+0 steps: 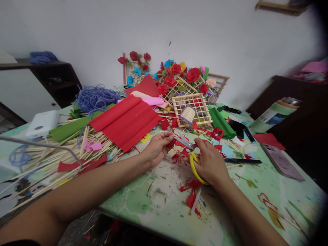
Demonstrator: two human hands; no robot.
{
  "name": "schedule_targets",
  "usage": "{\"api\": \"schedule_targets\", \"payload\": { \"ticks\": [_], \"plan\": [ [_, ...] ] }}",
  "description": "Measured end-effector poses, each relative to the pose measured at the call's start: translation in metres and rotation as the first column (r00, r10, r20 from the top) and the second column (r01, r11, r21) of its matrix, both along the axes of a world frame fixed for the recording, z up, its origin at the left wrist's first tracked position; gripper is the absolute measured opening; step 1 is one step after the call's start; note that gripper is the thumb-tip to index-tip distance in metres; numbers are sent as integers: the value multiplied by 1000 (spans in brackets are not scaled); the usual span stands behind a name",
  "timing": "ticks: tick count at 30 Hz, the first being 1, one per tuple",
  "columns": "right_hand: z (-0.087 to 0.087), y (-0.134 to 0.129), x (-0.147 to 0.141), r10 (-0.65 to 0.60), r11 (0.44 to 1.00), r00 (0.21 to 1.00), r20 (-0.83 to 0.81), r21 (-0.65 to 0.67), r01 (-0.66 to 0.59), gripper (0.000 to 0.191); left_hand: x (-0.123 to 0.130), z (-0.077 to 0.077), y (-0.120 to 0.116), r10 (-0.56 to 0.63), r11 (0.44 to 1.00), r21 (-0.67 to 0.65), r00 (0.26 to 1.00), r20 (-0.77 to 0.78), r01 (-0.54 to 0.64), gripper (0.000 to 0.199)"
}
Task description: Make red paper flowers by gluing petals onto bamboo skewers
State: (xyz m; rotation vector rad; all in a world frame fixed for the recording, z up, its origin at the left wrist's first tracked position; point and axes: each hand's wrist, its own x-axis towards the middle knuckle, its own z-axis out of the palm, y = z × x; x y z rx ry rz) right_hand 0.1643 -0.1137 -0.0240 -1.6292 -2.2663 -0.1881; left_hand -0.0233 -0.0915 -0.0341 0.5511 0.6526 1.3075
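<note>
My right hand (211, 162) is closed round the yellow handles of a pair of scissors (196, 169). Their metal blades point left toward my left hand (160, 147), whose fingers pinch a small piece of red paper (171, 142), partly hidden by the fingertips. The blade tips reach close to that paper; whether they touch it I cannot tell. Red paper scraps (191, 188) lie on the table beneath and around both hands. Just beyond stands a lattice of thin wooden sticks (192, 109) with a small stick basket on its front.
Red crepe paper (125, 121) covers part of a heap of wooden sticks (69, 150) at left, near tangled blue cord (96, 97). Paper flowers (176, 70) on lattices stand behind. On the right are a green paper roll (221, 123), a black pen (242, 161), a phone (282, 162) and a bottle (275, 114).
</note>
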Motion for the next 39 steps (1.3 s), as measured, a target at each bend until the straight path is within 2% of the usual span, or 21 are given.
{"api": "schedule_targets", "payload": {
  "ticks": [7, 15, 22, 33, 39],
  "plan": [
    [0, -1, -1, -1, 999, 1000, 3, -52, 1, 54, 3, -2, -3, -75, 997, 31, 997, -14, 76, 15],
    [-1, -2, -2, 59, 997, 998, 6, -43, -59, 54, 2, -5, -2, -26, 998, 47, 995, -95, 30, 23],
    [-1, -3, -2, 63, 998, 997, 38, -26, -62, 51, 1, 1, -3, -45, 996, 67, 991, -127, 53, 23],
    [-1, -5, -4, 61, 996, 995, 79, -63, -56, 47, -1, -4, 0, -81, 992, 90, 994, -71, 87, 28],
    [0, -7, -2, 111, 993, 993, 34, -54, -109, 53, 0, -2, -3, -85, 992, 92, 995, -56, 90, 33]
  ]
}}
